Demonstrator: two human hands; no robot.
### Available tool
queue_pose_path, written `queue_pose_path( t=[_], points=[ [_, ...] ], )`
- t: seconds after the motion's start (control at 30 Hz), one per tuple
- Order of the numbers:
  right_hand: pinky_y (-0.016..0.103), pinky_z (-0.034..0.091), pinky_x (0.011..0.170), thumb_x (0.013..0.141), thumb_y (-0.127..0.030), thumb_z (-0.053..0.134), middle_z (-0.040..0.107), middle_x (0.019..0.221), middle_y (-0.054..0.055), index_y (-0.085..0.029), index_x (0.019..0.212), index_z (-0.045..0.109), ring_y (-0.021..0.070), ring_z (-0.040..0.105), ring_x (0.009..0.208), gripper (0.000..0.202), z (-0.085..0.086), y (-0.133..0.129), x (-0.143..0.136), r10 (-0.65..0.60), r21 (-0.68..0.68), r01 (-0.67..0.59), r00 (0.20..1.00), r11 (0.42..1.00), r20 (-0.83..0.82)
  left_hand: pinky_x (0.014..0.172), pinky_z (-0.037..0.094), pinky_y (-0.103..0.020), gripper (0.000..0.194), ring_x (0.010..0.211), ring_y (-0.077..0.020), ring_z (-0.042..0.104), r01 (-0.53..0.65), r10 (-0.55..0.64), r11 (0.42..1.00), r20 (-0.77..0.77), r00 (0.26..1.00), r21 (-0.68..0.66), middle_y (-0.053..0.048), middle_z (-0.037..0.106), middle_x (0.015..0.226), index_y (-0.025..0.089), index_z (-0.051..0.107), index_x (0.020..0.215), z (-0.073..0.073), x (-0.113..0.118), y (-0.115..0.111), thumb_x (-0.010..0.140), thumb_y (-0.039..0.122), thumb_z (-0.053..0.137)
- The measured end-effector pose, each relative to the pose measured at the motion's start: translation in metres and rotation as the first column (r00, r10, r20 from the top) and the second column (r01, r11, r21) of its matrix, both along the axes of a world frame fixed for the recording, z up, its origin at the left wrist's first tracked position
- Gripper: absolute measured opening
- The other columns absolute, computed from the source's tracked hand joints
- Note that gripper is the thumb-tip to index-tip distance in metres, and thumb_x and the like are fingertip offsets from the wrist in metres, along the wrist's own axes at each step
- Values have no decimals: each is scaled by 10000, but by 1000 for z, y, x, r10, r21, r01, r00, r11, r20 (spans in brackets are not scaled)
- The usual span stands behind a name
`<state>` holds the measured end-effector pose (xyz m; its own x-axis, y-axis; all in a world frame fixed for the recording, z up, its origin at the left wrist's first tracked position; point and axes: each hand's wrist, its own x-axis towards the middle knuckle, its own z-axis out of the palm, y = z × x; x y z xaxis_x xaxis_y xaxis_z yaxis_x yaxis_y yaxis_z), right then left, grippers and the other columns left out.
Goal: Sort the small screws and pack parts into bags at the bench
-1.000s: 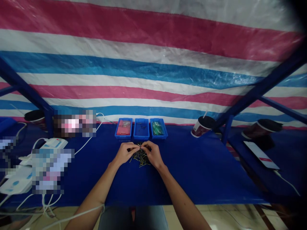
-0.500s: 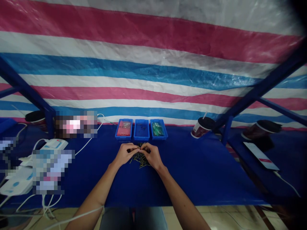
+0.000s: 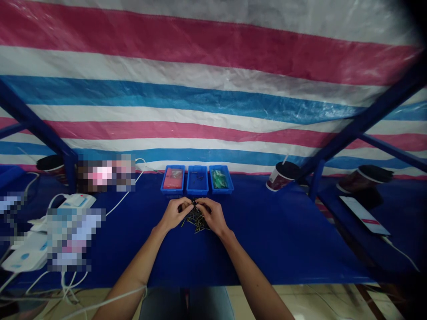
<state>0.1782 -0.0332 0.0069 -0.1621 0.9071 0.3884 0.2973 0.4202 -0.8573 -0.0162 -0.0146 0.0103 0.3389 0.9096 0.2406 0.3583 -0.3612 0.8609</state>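
My left hand [image 3: 173, 214] and my right hand [image 3: 213, 215] meet above a pile of thin dark and yellowish screw-like pieces [image 3: 197, 222] on the blue table. Both hands are closed in a pinch, thumbs and fingertips almost touching. A small dark bit shows between the fingertips, too tiny to name. Part of the pile is covered by my fingers. Just beyond stand three blue trays: a left tray [image 3: 163, 192] with pink-red packets, a middle tray [image 3: 197, 192] with a few dark thin pieces, and a right tray [image 3: 220, 191] with green packets.
A lidded cup [image 3: 279, 178] with a straw stands at the back right. On the left lie a white power strip [image 3: 25, 253] and cables. Farther right are a phone [image 3: 365, 216] and another cup [image 3: 355, 182]. A striped sheet [image 3: 213, 102] hangs behind, between blue frame bars.
My fingertips have shifted slightly over the pile, and a dark bit now shows between them. The view has moved a little; the trays and the pile stay in place.
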Motion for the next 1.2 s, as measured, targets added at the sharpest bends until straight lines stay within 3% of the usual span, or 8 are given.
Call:
queue_pose_path(
  t=[0.23, 0.4, 0.7, 0.93, 1.2],
  points=[
    [263, 429, 625, 950, -387, 596, 661, 762, 31, -201, 899, 730, 145, 559, 633, 235, -1, -1, -1, -4, 32, 1, 996, 999, 93, 621, 394, -225, 278, 623, -103, 513, 55, -46, 990, -70, 996, 130, -19, 615, 765, 146, 674, 844, 0, 2, 0, 925, 404, 611],
    [266, 413, 617, 949, -390, 595, 652, 743, 27, -196, 846, 714, 144, 547, 622, 250, -2, -1, 0, -13, 7, 12, 992, 1000, 127, 605, 397, -223, 296, 619, -110, 525, 93, -78, 988, -125, 989, 123, -22, 625, 751, 156, 703, 871, -5, 1, 1, 934, 426, 599],
    [275, 453, 692, 950, -301, 584, 692, 828, 42, -206, 893, 726, 170, 621, 731, 180, -1, 1, 2, -6, -2, 6, 998, 1000, 70, 653, 414, -236, 261, 670, -127, 555, 39, -33, 993, -53, 998, 115, -41, 666, 797, 155, 729, 895, 1, 0, 1, 942, 375, 597],
    [269, 467, 680, 936, -274, 606, 696, 872, 45, -207, 918, 723, 161, 622, 726, 136, 1, -1, 2, -13, 25, 11, 998, 1000, 66, 601, 360, -228, 282, 636, -118, 529, 62, -53, 994, -94, 994, 95, -30, 673, 759, 149, 731, 879, 0, 0, 1, 961, 363, 566],
    [300, 525, 808, 955, -269, 574, 707, 966, 71, -222, 971, 729, 191, 673, 875, 162, 0, -2, 0, 11, 82, -18, 996, 996, 84, 620, 378, -239, 294, 657, -131, 556, 58, -49, 994, -95, 994, 93, -35, 686, 773, 149, 720, 864, -1, -1, 2, 959, 379, 563]
  ],
)
